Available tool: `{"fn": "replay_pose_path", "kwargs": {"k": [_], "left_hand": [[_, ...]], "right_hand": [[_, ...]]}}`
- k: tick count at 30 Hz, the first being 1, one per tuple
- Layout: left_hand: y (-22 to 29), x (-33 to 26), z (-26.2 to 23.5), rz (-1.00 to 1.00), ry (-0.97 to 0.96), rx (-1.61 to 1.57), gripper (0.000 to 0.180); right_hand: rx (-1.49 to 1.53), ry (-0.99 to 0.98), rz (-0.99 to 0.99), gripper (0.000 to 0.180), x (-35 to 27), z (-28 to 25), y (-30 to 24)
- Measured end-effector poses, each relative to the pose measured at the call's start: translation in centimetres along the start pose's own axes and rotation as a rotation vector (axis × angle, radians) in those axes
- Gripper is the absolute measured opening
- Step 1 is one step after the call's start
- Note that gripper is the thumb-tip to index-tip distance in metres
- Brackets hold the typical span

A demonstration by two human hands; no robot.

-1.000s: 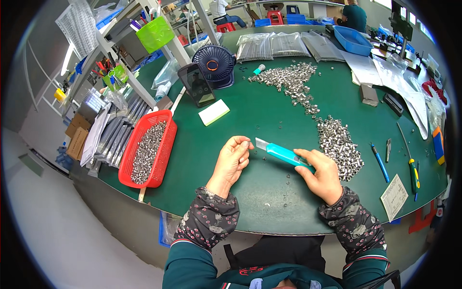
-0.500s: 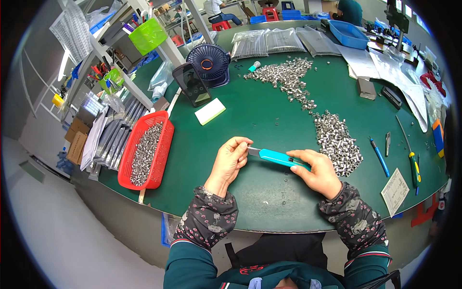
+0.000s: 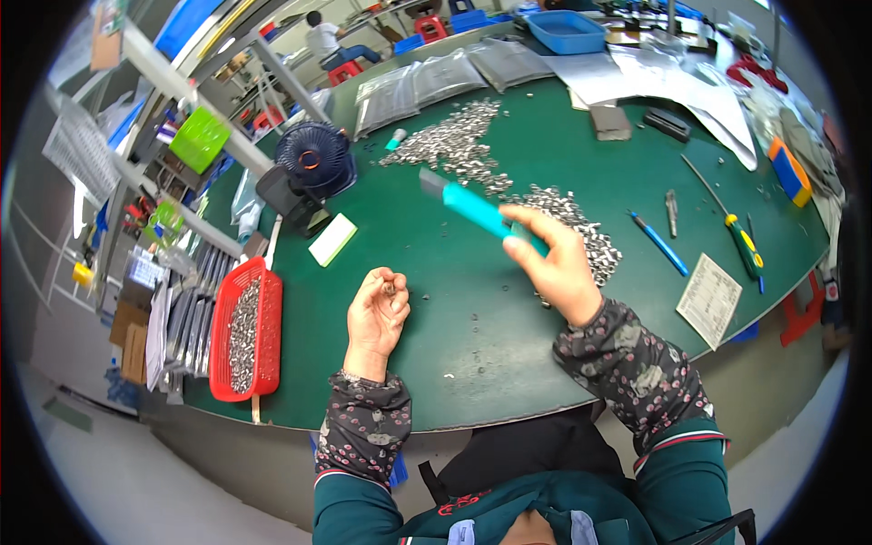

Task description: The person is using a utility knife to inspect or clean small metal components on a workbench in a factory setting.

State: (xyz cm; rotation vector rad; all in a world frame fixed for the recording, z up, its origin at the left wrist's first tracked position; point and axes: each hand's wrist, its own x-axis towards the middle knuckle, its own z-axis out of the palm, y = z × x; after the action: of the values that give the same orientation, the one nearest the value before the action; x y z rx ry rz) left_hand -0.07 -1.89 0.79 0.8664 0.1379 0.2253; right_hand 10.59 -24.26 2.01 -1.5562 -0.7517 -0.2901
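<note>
My right hand (image 3: pixel 565 268) is closed round the handle of a teal utility knife (image 3: pixel 477 211), which is slightly blurred. The grey blade is out, pointing up and to the left over the table. My left hand (image 3: pixel 374 318) hovers at the front left, palm turned up and fingers curled in. Between its fingertips a small metal ring (image 3: pixel 389 289) shows, partly hidden. Just beyond the right hand lies a near pile of small silver metal rings (image 3: pixel 595 250). A farther pile of metal rings (image 3: pixel 454 141) spreads out behind it.
Left stands a red basket (image 3: pixel 271 336) of metal pieces. A white-green pad (image 3: pixel 332 240), phone (image 3: pixel 289 200) and fan (image 3: pixel 313 154) sit beyond. On the right lie a blue pen (image 3: pixel 659 243), screwdriver (image 3: pixel 727 218) and paper card (image 3: pixel 709 302). Plastic-wrapped packs (image 3: pixel 445 77) line the back.
The knife and right hand have swung up, away from the left hand, which has drawn back to the left with fingers curled. The whole view has turned to the right.
</note>
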Motion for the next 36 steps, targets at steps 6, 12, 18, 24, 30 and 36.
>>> {"fn": "replay_pose_path", "kwargs": {"k": [6,12,18,24,30,36], "left_hand": [[-2.4,2.3,7.2,-0.222,-0.085,0.685,0.011],[-7.3,4.4,10.6,0.108,-0.155,1.505,0.018],[-7.9,5.2,9.7,0.153,-0.119,1.41,0.016],[-2.7,2.3,7.9,-0.217,-0.088,0.377,0.008],[0.0,0.4,2.1,-0.009,0.035,0.185,0.011],[0.2,0.4,-0.4,-0.018,0.101,0.107,0.014]], "right_hand": [[0.336,0.33,0.174,0.03,2.0,-2.0,0.9],[0.353,0.377,0.161,0.028,2.2,-1.6,1.6],[0.36,0.329,0.185,0.028,1.9,-1.2,0.7],[0.287,0.182,0.197,0.03,1.0,-0.9,0.4],[0.1,-0.134,0.129,0.03,-0.2,0.1,-0.2],[-0.079,-0.396,0.061,0.031,-1.5,1.0,-0.6]]}}
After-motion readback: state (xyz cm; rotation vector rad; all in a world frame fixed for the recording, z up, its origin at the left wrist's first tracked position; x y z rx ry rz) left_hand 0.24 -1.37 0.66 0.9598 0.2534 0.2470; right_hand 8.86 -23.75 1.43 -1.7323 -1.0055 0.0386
